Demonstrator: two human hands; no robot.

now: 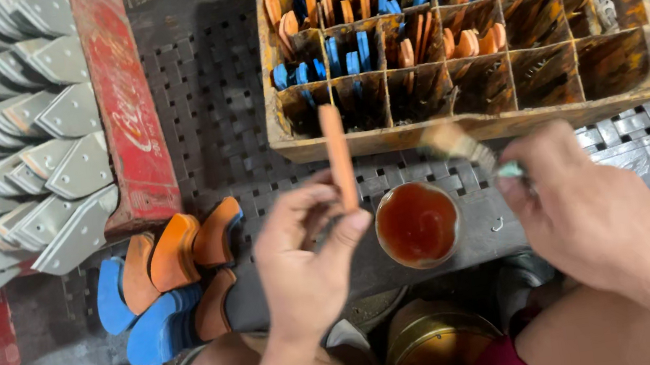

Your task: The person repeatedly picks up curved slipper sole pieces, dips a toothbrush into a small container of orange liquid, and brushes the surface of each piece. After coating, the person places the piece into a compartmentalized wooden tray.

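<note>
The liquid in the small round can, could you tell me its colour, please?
Reddish-brown liquid, seen best in the head view.

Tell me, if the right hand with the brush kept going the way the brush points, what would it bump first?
Probably the front wall of the wooden divided crate. The right hand aims its blurred brush up-left toward it, though depth is unclear.

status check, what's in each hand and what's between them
Left hand grips orange handle upright. Right hand holds blurred brush. Cup of amber liquid between.
</note>
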